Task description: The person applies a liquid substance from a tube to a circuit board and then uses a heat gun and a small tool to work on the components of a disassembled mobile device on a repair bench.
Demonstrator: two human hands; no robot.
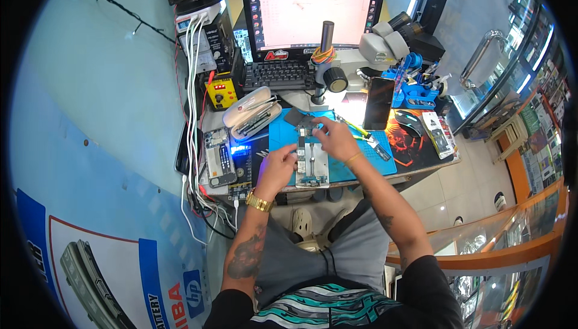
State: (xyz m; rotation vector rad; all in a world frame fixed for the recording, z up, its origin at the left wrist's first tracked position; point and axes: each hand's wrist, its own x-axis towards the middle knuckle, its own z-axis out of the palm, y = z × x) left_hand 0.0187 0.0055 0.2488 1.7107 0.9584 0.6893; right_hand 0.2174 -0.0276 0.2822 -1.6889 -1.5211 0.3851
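An opened phone [320, 160] with exposed internals lies on the blue work mat [352, 163]. My left hand [280, 166] has its fingers curled at the phone's left edge, holding it. My right hand [334, 139] is pinched at the phone's top end, over a small dark part [307, 130] too small to make out clearly. Dark flat pieces [295, 117] lie just above it. Pliers and other slim tools [376, 148] lie to the right of my right hand. A second opened phone [220, 160] lies to the left, beside a circuit board [241, 175].
A monitor [310, 15], keyboard [277, 77], microscope [385, 43], upright black phone [378, 106] and blue organizer [421, 94] stand behind. An open tool case [253, 109], yellow powered device [223, 94] and white cables [194, 100] are left. A mouse [408, 124] is right, glass display case [469, 241] lower right.
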